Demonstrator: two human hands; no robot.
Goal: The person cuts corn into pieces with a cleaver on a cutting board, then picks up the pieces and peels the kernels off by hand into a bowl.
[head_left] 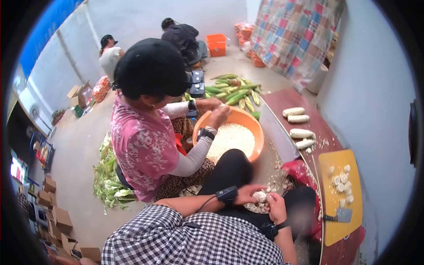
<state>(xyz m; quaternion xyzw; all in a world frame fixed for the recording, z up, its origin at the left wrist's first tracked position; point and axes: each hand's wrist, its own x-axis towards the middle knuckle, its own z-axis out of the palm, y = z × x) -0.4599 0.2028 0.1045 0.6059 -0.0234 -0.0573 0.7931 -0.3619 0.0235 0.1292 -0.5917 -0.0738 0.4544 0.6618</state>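
Note:
Both of my hands are together above my lap at a small pale piece of corn [260,196]. My left hand [249,194], with a black device on its wrist, has its fingers curled round the piece. From the other side my right hand [276,207], wearing a dark wristband, pinches the same piece. Loose pale kernels [257,207] lie beneath my hands. Past my knee stands an orange basin [258,128] holding many kernels. A co-worker in a pink top [145,150] holds both hands over it.
To the right, a dark red board [282,99] bears whole pale cobs [302,133] and a yellow cutting board [340,229] with cut pieces and a cleaver [343,215]. Green corn [234,90], husks [108,176] and cardboard boxes [62,218] lie on the floor. Two more people sit farther back.

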